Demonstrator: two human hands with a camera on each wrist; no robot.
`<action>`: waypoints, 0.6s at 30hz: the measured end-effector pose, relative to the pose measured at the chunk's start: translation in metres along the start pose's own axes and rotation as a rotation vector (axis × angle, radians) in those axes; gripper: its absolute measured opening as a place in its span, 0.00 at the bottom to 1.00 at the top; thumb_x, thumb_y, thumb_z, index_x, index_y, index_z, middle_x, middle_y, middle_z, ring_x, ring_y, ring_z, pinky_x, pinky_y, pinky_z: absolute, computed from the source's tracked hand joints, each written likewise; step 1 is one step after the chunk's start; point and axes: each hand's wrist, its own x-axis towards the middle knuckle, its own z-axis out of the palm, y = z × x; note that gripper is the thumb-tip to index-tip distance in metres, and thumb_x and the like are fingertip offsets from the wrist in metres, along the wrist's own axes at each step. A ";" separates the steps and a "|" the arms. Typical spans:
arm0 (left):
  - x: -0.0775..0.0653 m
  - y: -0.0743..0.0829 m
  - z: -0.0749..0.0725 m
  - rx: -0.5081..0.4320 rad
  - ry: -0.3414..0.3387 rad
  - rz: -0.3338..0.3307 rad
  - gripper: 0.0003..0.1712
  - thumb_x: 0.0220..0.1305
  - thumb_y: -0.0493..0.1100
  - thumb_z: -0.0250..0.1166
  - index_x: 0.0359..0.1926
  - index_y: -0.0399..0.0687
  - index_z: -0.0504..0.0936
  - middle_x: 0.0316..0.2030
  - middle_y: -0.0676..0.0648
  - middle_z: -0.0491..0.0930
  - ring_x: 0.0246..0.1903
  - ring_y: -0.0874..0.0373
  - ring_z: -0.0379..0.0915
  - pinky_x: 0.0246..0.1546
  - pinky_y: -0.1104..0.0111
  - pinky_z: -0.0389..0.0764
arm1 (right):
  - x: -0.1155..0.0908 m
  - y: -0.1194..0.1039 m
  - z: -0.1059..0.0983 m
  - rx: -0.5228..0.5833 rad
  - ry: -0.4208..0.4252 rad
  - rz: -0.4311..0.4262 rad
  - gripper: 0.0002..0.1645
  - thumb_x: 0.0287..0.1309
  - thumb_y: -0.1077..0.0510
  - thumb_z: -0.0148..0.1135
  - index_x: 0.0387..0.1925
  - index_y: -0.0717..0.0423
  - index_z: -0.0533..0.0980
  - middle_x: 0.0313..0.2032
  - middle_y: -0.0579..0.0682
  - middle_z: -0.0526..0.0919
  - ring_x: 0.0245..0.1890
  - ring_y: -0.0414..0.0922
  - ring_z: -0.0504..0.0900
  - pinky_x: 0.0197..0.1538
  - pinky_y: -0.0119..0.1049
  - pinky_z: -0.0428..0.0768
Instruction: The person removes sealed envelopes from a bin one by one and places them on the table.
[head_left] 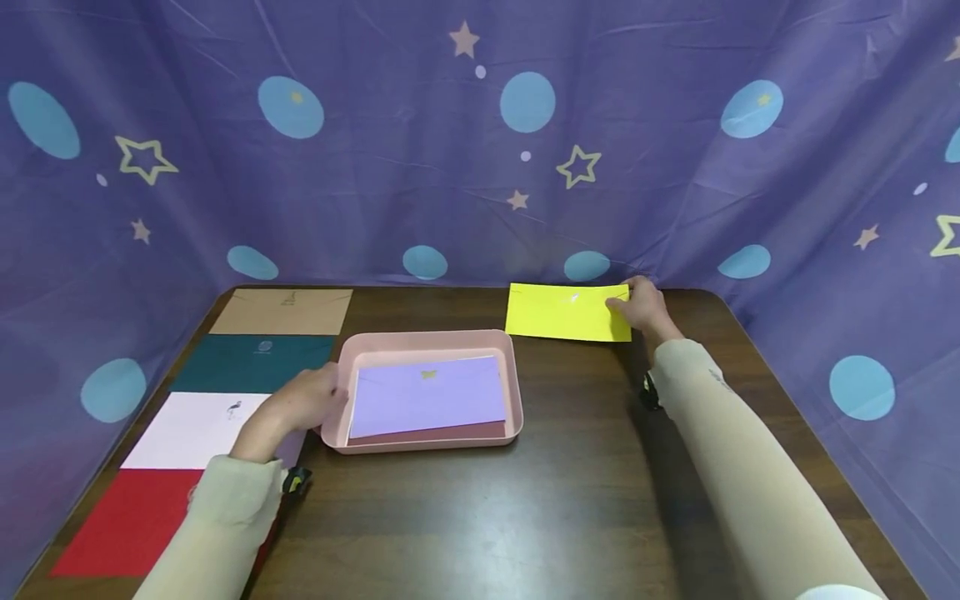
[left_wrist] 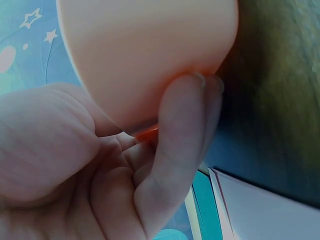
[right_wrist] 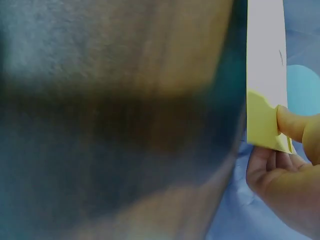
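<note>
At the back of the table my right hand (head_left: 647, 307) pinches the right end of a yellow envelope (head_left: 562, 315), thumb on its face and fingers behind, as the right wrist view also shows. My left hand (head_left: 306, 400) grips the left side of a pink tray (head_left: 431, 340), its thumb at the rim and fingers curled against the outer wall (left_wrist: 145, 60). Inside that tray lies a lavender envelope (head_left: 427, 400) with a small gold mark, slightly askew over a darker reddish one (head_left: 457, 432).
Down the table's left side runs a column of envelopes: tan (head_left: 281, 315), dark teal (head_left: 251, 367), white with a bird print (head_left: 187, 429) and red (head_left: 127, 521). The left forearm crosses over the nearer ones. A purple curtain (head_left: 390, 167) hangs right behind the table (head_left: 450, 517).
</note>
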 end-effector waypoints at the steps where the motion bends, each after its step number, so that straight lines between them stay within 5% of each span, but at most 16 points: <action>1: 0.000 0.000 0.000 0.003 0.002 -0.002 0.23 0.70 0.37 0.49 0.60 0.26 0.60 0.38 0.38 0.75 0.32 0.52 0.72 0.29 0.61 0.76 | 0.000 0.002 0.002 -0.011 0.005 0.011 0.27 0.62 0.56 0.61 0.56 0.69 0.66 0.46 0.63 0.70 0.42 0.55 0.68 0.42 0.45 0.73; 8: -0.001 -0.001 0.000 0.004 0.006 -0.012 0.22 0.70 0.37 0.48 0.60 0.26 0.60 0.38 0.39 0.74 0.32 0.51 0.72 0.29 0.61 0.75 | 0.007 0.013 0.021 -0.068 0.024 0.032 0.30 0.61 0.56 0.63 0.59 0.68 0.66 0.52 0.67 0.71 0.50 0.60 0.67 0.52 0.51 0.72; 18: -0.001 0.000 -0.001 0.034 0.044 0.034 0.21 0.70 0.37 0.50 0.58 0.27 0.63 0.41 0.37 0.74 0.36 0.48 0.71 0.34 0.57 0.74 | 0.012 0.016 0.027 -0.127 -0.053 0.026 0.35 0.63 0.52 0.60 0.63 0.69 0.62 0.59 0.70 0.66 0.60 0.66 0.60 0.59 0.55 0.65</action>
